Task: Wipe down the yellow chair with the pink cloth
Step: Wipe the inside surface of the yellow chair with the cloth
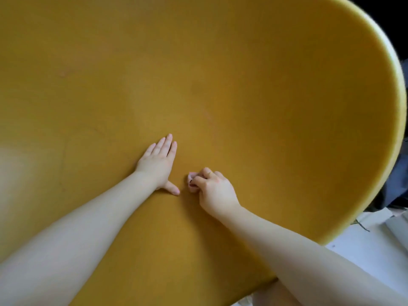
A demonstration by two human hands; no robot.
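Note:
The yellow chair [242,74] fills almost the whole view, its curved rim running down the right side. My left hand [157,164] lies flat on the chair's surface, fingers together and thumb spread out. Just to its right, my right hand [213,191] is closed around a small bunched pink cloth [191,182], pressing it against the chair. Only a bit of the cloth shows at my fingertips; most of it is hidden in my fist. A ring sits on one finger of that hand.
Beyond the chair's rim at the right lie dark fabric [395,180] and a white floor [375,257] with some light objects.

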